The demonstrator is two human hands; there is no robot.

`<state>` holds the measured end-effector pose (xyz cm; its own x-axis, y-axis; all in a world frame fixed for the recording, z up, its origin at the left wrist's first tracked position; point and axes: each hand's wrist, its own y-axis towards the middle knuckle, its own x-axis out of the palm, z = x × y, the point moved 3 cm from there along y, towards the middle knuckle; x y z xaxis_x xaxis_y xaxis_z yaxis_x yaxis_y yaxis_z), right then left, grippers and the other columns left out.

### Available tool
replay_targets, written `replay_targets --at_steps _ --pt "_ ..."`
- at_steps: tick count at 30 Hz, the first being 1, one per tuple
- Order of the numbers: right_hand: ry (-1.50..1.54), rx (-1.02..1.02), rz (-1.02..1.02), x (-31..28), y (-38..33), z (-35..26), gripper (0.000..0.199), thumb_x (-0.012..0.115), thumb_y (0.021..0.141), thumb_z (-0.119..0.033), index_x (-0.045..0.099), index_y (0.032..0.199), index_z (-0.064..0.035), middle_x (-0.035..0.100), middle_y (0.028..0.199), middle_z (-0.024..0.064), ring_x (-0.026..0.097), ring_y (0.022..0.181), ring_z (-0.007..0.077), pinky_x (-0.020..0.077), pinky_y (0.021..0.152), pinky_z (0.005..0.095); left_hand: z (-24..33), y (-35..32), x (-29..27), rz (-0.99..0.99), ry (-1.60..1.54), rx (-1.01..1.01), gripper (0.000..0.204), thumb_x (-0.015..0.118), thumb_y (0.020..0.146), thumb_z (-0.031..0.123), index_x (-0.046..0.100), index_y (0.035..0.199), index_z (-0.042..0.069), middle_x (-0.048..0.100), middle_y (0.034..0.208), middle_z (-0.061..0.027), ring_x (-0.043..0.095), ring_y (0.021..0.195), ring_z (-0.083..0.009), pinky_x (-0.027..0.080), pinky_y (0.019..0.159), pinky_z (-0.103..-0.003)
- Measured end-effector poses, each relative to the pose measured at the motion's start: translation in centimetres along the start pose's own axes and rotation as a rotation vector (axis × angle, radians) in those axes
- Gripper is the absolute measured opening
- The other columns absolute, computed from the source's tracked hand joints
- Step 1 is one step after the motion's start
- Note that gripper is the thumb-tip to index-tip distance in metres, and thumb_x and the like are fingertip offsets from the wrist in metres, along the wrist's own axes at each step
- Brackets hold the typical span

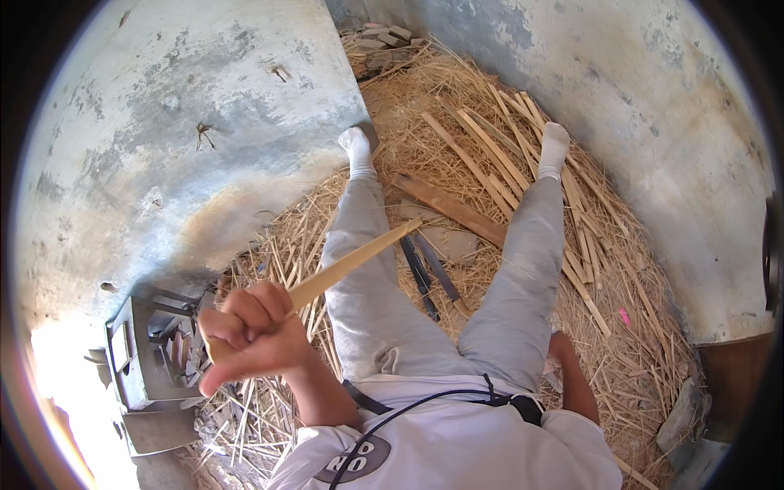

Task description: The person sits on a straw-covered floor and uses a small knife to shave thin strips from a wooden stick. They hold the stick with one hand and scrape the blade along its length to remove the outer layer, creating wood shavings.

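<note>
Above the straw (pixel 457 106), left hand (pixel 249 335) clenched on a bamboo strip (pixel 355 260), tip slanting up-right.

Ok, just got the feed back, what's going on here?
A person sits on straw with legs stretched out, the left hand gripping a pale flat wooden strip that angles up across the lap. The right hand is down by the hip, mostly hidden. A dark blade tool lies between the legs, loose wooden strips scattered around.
</note>
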<state>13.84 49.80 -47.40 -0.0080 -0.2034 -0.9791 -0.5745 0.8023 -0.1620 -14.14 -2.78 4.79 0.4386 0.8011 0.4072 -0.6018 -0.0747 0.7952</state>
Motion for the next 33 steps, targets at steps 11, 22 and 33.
replay_targets --at_steps 11,22,33 --pt "1.007 -0.455 -0.437 -24.8 -18.0 -29.4 0.03 0.045 0.108 -0.021 0.063 0.114 0.002 0.069 0.097 0.0232 0.067 0.089 0.037 0.0516 0.083 0.0438 -1.7 -1.8 5.9 -0.358 -0.32 -0.005 0.062 0.04 0.104 0.066 0.034 0.075 0.011 0.026 0.052 0.0034 0.018 0.037 -0.0078 0.016 0.033 -0.027" --pt "1.105 -0.723 -0.201 -28.5 -19.9 -39.8 0.049 0.036 0.113 -0.04 0.053 0.092 0.0003 0.053 0.068 0.022 0.051 0.064 0.041 0.0443 0.066 0.0495 -3.5 1.8 5.7 -0.337 -0.259 -0.116 0.062 0.04 0.104 0.067 0.026 0.073 0.015 0.022 0.049 0.003 0.014 0.039 -0.0072 0.013 0.034 -0.027" --pt "0.951 -0.558 -0.283 -27.7 -17.5 -39.2 0.058 0.027 0.113 -0.046 0.06 0.1 0.0005 0.066 0.075 0.0244 0.066 0.075 0.0477 0.052 0.074 0.0583 -4.0 1.8 6.2 -0.32 -0.265 -0.158 0.062 0.041 0.103 0.068 0.027 0.073 0.016 0.022 0.049 0.0029 0.014 0.04 -0.0075 0.012 0.036 -0.027"
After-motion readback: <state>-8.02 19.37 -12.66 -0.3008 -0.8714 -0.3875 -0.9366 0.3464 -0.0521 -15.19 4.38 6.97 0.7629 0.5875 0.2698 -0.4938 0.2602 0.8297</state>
